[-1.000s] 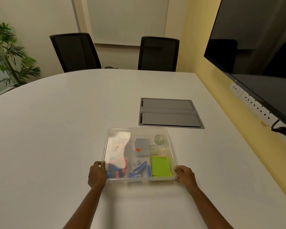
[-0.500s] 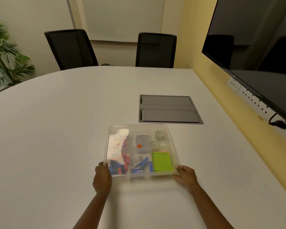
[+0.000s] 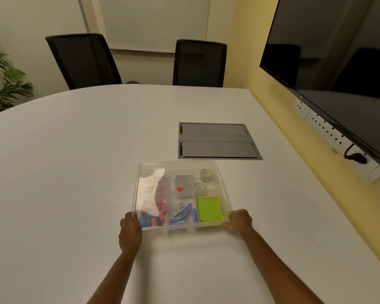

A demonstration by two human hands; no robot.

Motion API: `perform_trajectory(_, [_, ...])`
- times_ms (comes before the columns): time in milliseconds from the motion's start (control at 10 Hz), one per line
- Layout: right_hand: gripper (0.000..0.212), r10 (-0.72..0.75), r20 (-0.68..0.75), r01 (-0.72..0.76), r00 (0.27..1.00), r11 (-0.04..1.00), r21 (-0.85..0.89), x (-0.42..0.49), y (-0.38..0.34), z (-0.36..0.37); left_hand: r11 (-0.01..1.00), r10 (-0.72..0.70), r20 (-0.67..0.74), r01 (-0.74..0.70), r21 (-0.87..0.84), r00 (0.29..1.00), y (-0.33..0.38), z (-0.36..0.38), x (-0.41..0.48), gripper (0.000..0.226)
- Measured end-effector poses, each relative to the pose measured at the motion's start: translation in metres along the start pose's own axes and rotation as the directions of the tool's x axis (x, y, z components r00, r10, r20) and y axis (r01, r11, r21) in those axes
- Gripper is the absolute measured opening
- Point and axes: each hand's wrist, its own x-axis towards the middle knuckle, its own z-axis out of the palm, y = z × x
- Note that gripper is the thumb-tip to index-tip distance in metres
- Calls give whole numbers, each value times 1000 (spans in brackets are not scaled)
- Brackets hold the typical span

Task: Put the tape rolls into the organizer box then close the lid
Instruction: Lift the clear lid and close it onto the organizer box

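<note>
A clear plastic organizer box [image 3: 222, 172] lies on the white table with its transparent lid down over it. Two clear tape rolls [image 3: 205, 174] [image 3: 199, 186] sit in its back right compartment. Other compartments hold green sticky notes, a grey case with a red dot, blue and red clips and coloured paper clips. My left hand [image 3: 130, 231] grips the box's near left corner. My right hand [image 3: 239, 221] grips the near right corner.
A grey cable hatch [image 3: 217, 140] is set into the table just behind the box. Two black chairs [image 3: 83, 60] [image 3: 199, 62] stand at the far edge. A large dark screen [image 3: 338, 73] hangs on the right wall above sockets. A plant stands at far left.
Both hands stay on the box's near corners. The left hand has shifted slightly along the near left corner; the box sits much as before while the view moved a little.
</note>
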Motion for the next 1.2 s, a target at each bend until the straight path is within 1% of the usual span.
perform_trajectory(100, [13, -209, -31, 177, 977, 891, -419, -3, 1, -1, 1000, 12, -9, -12, -24, 1000, 2, 0, -5, 39])
perform_trajectory(200, [39, -439, 85, 351, 894, 572, -742, -14, 25, 17, 997, 80, -97, -80, 9, 992, -12, -4, -15, 36])
perform_trajectory(300, [61, -527, 387, 537, 756, 162, -828, -35, 51, 49, 966, 248, -17, -246, 82, 969, -26, -8, -22, 47])
perform_trajectory(400, [85, -645, 491, 548, 586, -131, -826, -57, 62, 69, 902, 351, 99, -364, 233, 931, -24, -5, -19, 51])
perform_trajectory(500, [72, -602, 544, 598, 584, -134, -790, -67, 63, 76, 847, 379, 168, -414, 334, 910, -23, -4, -18, 51])
perform_trajectory(600, [78, -551, 534, 582, 641, -103, -806, -71, 58, 75, 829, 371, 195, -418, 372, 908, -22, -5, -17, 57])
perform_trajectory(700, [116, -562, 546, 609, 622, -91, -788, -71, 62, 75, 831, 372, 197, -420, 363, 907, -24, -3, -15, 51])
perform_trajectory(800, [100, -601, 573, 649, 557, -115, -752, -68, 63, 76, 838, 364, 205, -415, 354, 909, -24, -4, -15, 52])
perform_trajectory(900, [58, -561, 629, 656, 539, -189, -730, -65, 59, 74, 800, 346, 214, -407, 441, 913, -21, -5, -15, 56])
perform_trajectory(1000, [61, -559, 603, 639, 569, -161, -752, -51, 54, 69, 791, 331, 212, -393, 469, 920, -15, -6, -13, 66])
perform_trajectory(1100, [60, -533, 542, 625, 650, -32, -780, -22, 41, 64, 795, 310, 230, -384, 470, 923, -7, -5, -3, 61])
perform_trajectory(1200, [60, -492, 457, 526, 741, 3, -850, 12, 26, 55, 780, 317, 242, -397, 483, 917, 2, -1, 10, 55])
